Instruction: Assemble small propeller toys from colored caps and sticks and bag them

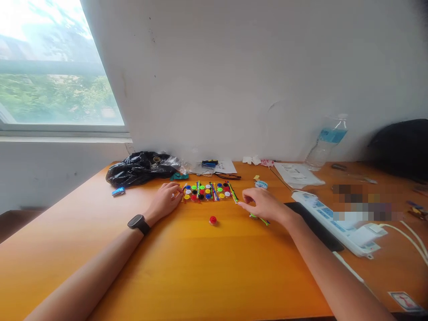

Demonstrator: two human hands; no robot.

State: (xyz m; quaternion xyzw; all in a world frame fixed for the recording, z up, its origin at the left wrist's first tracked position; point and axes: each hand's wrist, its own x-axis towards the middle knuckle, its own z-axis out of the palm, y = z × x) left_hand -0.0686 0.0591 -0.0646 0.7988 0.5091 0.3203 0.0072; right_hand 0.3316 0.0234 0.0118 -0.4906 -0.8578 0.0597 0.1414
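Small coloured discs (201,191), in yellow, blue, white, red, green and black, lie in short columns on the wooden table. Bundles of thin coloured sticks (214,191) separate the columns. My left hand (168,198), with a dark watch (139,224) on its wrist, rests open at the left end, its fingertips by the leftmost sticks. At the right end, my right hand (259,203) has curled fingers and its thumb apart from them, the thumb tip close to the rightmost stick bundle (232,191). Green sticks (264,220) show partly beneath it. A red round piece (213,220) lies nearer me.
Behind the discs lie a black plastic bag (140,168), papers (227,166) and dark glasses (228,176). To the right are a white power strip (337,225) with cables, a black flat object (317,227) and a clear bottle (326,145). A blue packet (118,191) sits left.
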